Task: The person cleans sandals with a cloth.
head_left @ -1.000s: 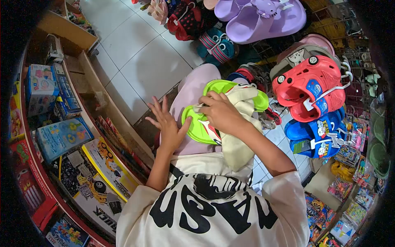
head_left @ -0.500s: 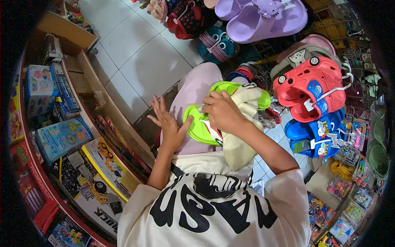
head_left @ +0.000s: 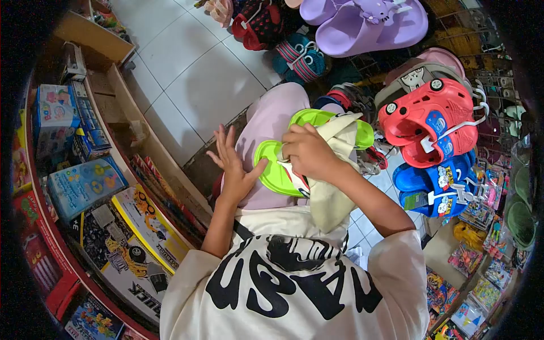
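A pair of lime-green slippers (head_left: 273, 177) lies across my lap, on the light pink trousers. My left hand (head_left: 233, 167) is open with fingers spread, its thumb tip resting on the near slipper's toe end. My right hand (head_left: 310, 152) is closed on a pale cream cloth (head_left: 333, 203), pressing it against the near slipper close to the strap. The cloth drapes over both slippers and hangs down toward my waist. It hides much of the straps, and the right fingertips are partly out of sight.
Red clogs (head_left: 422, 122), blue slides (head_left: 436, 184) and purple slippers (head_left: 371, 31) hang on the right and at the top. To the left, a shelf holds toy boxes (head_left: 88, 187). White floor tiles (head_left: 209, 85) show ahead. Small packaged goods (head_left: 487, 289) hang at lower right.
My right hand has shifted slightly with the cloth, whose upper fold now lies differently over the far slipper. My left hand stays spread at the near slipper's edge.
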